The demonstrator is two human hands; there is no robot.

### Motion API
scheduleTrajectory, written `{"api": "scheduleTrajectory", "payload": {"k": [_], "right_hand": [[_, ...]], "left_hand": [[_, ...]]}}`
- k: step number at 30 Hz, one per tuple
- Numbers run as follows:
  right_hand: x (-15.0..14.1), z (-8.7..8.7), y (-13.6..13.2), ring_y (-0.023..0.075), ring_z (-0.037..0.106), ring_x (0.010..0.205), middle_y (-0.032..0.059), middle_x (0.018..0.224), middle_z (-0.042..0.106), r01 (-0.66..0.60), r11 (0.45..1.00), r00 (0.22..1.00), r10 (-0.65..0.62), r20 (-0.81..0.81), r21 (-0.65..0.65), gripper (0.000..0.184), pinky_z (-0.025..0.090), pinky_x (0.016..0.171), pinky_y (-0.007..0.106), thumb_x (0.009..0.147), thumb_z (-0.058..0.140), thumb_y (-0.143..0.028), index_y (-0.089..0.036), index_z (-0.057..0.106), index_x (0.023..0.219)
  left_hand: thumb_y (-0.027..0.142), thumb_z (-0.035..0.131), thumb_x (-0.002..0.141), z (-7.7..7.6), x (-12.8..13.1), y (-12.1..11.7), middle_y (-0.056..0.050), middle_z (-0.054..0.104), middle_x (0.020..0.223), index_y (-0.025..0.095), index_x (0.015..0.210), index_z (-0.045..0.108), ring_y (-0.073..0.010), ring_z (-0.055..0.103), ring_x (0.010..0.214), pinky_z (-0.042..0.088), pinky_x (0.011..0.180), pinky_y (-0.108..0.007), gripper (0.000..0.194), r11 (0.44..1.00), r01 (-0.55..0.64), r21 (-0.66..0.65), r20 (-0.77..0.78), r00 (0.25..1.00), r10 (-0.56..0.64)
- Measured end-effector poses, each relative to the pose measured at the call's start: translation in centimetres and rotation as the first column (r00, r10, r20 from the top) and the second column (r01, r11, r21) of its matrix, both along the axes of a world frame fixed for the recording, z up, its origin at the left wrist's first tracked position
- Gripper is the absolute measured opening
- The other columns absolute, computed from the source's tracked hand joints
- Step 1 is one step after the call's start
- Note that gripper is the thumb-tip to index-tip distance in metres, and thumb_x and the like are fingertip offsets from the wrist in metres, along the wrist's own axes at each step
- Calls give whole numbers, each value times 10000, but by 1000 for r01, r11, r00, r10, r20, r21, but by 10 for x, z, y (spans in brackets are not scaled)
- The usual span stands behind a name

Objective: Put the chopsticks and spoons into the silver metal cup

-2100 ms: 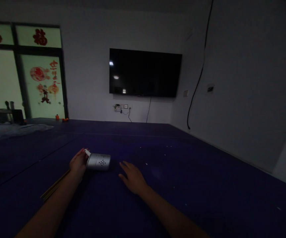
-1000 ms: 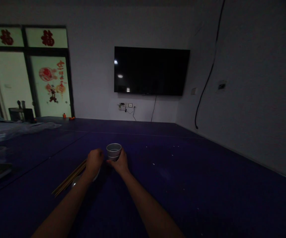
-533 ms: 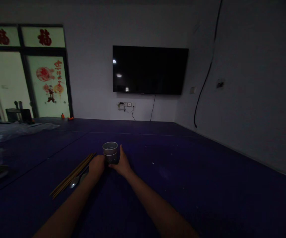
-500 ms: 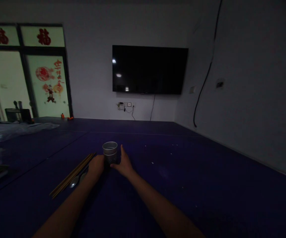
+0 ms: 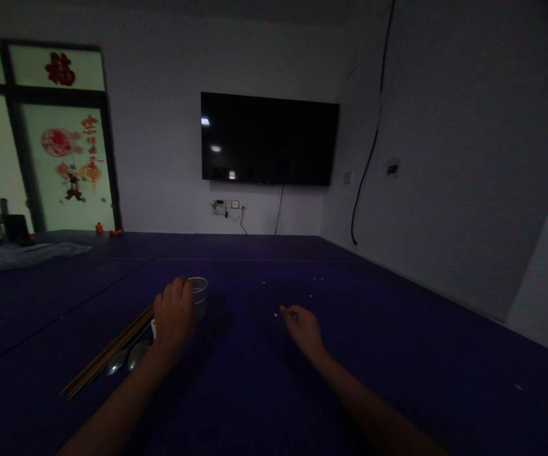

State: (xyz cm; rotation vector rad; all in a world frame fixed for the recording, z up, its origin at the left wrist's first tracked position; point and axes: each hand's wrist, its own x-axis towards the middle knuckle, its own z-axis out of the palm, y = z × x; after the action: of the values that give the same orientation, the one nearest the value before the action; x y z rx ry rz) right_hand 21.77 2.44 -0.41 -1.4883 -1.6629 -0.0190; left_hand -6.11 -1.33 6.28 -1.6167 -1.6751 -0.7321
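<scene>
Head view: shows the left hand (image 5: 174,310) with bent fingers at the left rim of an upright grey cup (image 5: 201,300), hiding part of it; cannot tell whether gripping or only touching, nor whether resting on the purple table (image 5: 236,392) or slightly raised. Shows the right hand (image 5: 305,328) well apart from the grey cup, near small white specks (image 5: 275,315), with curled fingers; cannot tell whether closed around anything. Shows thin wooden sticks (image 5: 107,350) and two spoons (image 5: 117,361) lying left of the left forearm.
</scene>
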Motion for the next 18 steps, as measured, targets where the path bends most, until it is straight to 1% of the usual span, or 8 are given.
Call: {"api": "scheduleTrajectory", "payload": {"k": [1, 3, 5, 7, 8, 10, 13, 18], "right_hand": [[0, -2, -1, 121, 521, 491, 10, 531, 574, 24, 1000, 999, -24, 26, -2, 480, 293, 467, 215, 860, 354, -502, -186, 618, 612], [-2, -5, -3, 116, 515, 475, 13, 514, 573, 56, 998, 994, -54, 98, -15, 525, 266, 458, 214, 879, 312, -499, -188, 597, 566], [-8, -7, -5, 117, 523, 473, 17, 512, 583, 66, 997, 980, -59, 192, -30, 532, 249, 453, 215, 887, 300, -489, -194, 595, 556], [-13, -9, -7, 124, 551, 500, 25, 552, 618, 56, 998, 959, -45, 281, -31, 511, 252, 460, 215, 890, 306, -474, -203, 614, 584], [-15, -9, -7, 128, 564, 516, 29, 577, 635, 50, 998, 948, -38, 317, -31, 499, 259, 465, 215, 891, 310, -465, -207, 623, 601], [-17, -10, -8, 134, 585, 541, 36, 616, 658, 47, 998, 930, -31, 367, -36, 480, 275, 476, 216, 891, 319, -451, -210, 633, 620], [-17, -8, -8, 137, 602, 567, 38, 634, 668, 57, 996, 918, -28, 395, -62, 465, 289, 484, 217, 891, 329, -439, -209, 636, 628], [-18, -4, -12, 140, 622, 620, 33, 668, 679, 57, 990, 911, 2, 412, -131, 441, 317, 506, 215, 890, 340, -434, -214, 648, 664]], "left_hand": [[130, 332, 831, -8, 6, 0, -124, 587, 981, 150, 995, 572, -239, 526, 899, 387, 715, -346, 291, 990, 126, 58, -47, 991, -124], [132, 332, 845, -28, 19, -1, -97, 593, 923, 171, 977, 568, -200, 521, 874, 381, 722, -316, 273, 928, 359, 103, -129, 930, -345], [129, 330, 848, -47, 36, -3, -78, 591, 887, 180, 967, 559, -175, 516, 812, 376, 699, -304, 263, 843, 537, 20, -201, 829, -523], [130, 336, 843, -61, 51, -5, -61, 582, 846, 181, 954, 548, -161, 505, 758, 371, 668, -294, 245, 760, 640, -115, -222, 729, -648], [142, 348, 844, -65, 57, -5, -52, 577, 830, 184, 940, 544, -157, 499, 742, 370, 658, -291, 222, 725, 664, -184, -222, 690, -689], [157, 360, 847, -69, 63, -6, -41, 567, 801, 185, 878, 540, -151, 491, 714, 368, 647, -287, 185, 685, 679, -262, -203, 655, -727], [177, 342, 865, -70, 61, -2, -37, 561, 767, 180, 821, 534, -142, 492, 694, 373, 636, -275, 198, 665, 687, -292, -129, 661, -739], [208, 317, 883, -69, 47, 5, -30, 577, 750, 182, 820, 548, -132, 522, 714, 392, 645, -251, 240, 646, 702, -300, 33, 684, -729]]}}
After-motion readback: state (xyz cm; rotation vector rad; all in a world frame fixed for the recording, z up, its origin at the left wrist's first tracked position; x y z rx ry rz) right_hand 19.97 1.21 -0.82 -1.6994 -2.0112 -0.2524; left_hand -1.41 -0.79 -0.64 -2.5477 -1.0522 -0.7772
